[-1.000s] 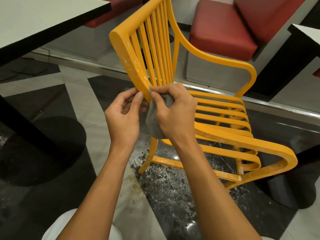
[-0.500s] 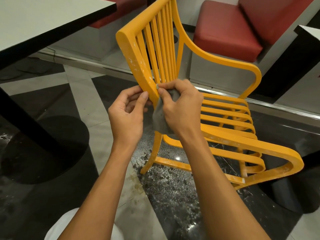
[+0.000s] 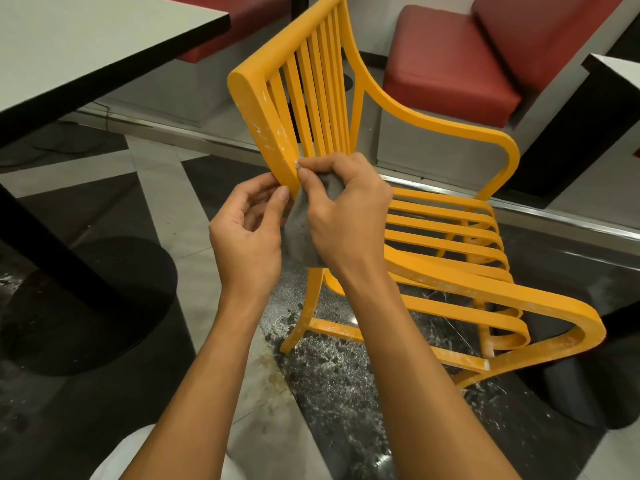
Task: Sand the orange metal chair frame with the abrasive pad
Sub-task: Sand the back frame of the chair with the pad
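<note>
The orange metal chair frame stands on the floor, its slatted back towards me and its near back post scuffed with pale marks. A grey abrasive pad hangs between my hands at the lower part of that post. My right hand pinches the pad's top against the post with thumb and fingers. Beside it, my left hand curls around the post's left side, thumb touching the pad's edge. The stretch of post behind my hands is hidden.
A white-topped table with a black pedestal base stands at the left. Red cushioned benches line the back. Another table corner is at the right. Pale dust and debris lie on the dark floor under the chair.
My hands and the pad have shifted slightly up the back post. The grip on the pad looks the same.
</note>
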Tool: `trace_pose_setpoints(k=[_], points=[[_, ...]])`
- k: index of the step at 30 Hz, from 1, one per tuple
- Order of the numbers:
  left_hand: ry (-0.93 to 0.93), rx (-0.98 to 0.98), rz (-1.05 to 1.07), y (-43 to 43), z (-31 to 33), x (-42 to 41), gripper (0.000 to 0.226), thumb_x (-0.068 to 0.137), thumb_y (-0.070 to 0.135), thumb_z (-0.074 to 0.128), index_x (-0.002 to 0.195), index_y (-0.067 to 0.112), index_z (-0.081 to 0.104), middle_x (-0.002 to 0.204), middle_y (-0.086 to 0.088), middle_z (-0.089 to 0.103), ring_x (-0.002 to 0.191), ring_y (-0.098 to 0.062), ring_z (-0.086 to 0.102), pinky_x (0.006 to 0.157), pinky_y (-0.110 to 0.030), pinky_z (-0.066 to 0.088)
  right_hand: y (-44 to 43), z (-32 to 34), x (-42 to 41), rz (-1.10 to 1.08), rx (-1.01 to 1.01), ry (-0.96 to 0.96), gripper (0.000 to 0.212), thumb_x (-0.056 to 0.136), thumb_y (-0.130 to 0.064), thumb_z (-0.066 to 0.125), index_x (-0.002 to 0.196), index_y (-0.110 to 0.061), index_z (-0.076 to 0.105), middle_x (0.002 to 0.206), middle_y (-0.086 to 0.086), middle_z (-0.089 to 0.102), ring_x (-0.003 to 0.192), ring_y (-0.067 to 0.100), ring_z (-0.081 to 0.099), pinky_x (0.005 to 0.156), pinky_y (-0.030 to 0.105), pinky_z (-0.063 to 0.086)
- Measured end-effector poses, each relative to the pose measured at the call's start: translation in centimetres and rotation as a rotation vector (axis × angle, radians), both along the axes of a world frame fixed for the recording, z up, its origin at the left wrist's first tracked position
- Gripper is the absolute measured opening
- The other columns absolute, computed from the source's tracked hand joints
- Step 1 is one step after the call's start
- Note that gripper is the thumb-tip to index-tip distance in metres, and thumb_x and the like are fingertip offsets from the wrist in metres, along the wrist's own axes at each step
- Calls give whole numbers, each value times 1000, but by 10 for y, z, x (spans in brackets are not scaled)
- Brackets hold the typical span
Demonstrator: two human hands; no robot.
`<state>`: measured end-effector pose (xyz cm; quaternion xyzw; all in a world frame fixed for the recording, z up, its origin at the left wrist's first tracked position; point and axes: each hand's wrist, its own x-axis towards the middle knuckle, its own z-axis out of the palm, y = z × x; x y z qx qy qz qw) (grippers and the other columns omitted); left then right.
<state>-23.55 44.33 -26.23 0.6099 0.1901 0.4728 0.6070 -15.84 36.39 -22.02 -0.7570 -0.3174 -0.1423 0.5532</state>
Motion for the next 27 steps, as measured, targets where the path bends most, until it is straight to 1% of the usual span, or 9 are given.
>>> trace_pose_setpoints(k=[2, 5, 8, 11, 14, 17, 21, 23, 27], points=[[-6, -5, -6, 1, 0, -1, 25, 102, 10, 68, 127, 4, 70, 114, -7, 77, 104, -22, 76, 89, -34, 63, -10, -6, -3, 32, -13, -34, 8, 91, -17, 78, 99, -17, 81, 92, -3, 68, 88, 5, 64, 80, 24, 53], [-5, 4, -5, 2, -1, 0, 25, 104, 12, 67, 128, 5, 70, 113, -6, 78, 99, -24, 77, 85, -38, 64, -17, -12, 1, 2, -52, -29, 8, 91, -19, 78, 99, -19, 81, 91, -4, 68, 86, 6, 64, 79, 29, 55], [-13, 0, -1, -1, 0, 0, 25, 104, 11, 66, 128, 5, 70, 113, -6, 78, 99, -23, 76, 86, -34, 63, -3, -3, 5, -30, -27, -15, 8, 91, -20, 78, 98, -20, 81, 92, -5, 68, 88, 7, 65, 81, 33, 56], [-33, -12, 2, -1, 2, -1, 24, 104, 7, 65, 127, 3, 70, 114, -6, 77, 107, -20, 76, 90, -28, 61, 3, 1, -3, 12, 27, -26, 9, 91, -16, 78, 100, -16, 81, 93, -2, 68, 89, 8, 65, 82, 30, 55], [-17, 12, 12, 1, 2, -2, 24, 105, 10, 65, 127, 4, 71, 113, -4, 78, 100, -24, 77, 85, -34, 63, -12, -7, -4, 28, -14, -27, 10, 92, -17, 78, 101, -17, 81, 92, -2, 68, 89, 7, 65, 81, 26, 54], [1, 21, 20, 2, 1, -2, 25, 105, 13, 65, 128, 6, 72, 111, -3, 79, 97, -24, 77, 84, -38, 64, -12, -7, 1, -18, -51, 22, 9, 91, -21, 78, 100, -21, 82, 93, -5, 70, 90, 6, 66, 84, 32, 56], [-23, 7, 19, -1, 5, -3, 26, 105, 10, 65, 129, 4, 71, 116, -4, 78, 109, -17, 75, 93, -29, 60, 13, 10, -1, -31, 15, 2, 7, 92, -21, 77, 98, -21, 81, 94, -5, 70, 91, 5, 66, 85, 33, 57], [-27, 21, 37, -1, 7, -4, 27, 105, 10, 64, 131, 4, 70, 119, -3, 77, 113, -15, 74, 93, -26, 59, 13, 11, -3, -6, 49, -14, 8, 92, -19, 77, 99, -19, 81, 95, -3, 70, 91, 6, 66, 84, 32, 56], [-25, 62, 50, 3, 8, -5, 26, 107, 12, 61, 130, 5, 71, 112, -5, 79, 100, -24, 77, 84, -33, 63, -6, -6, -6, 10, 32, 13, 10, 91, -17, 78, 101, -18, 81, 94, -2, 71, 91, 7, 67, 84, 30, 55]])
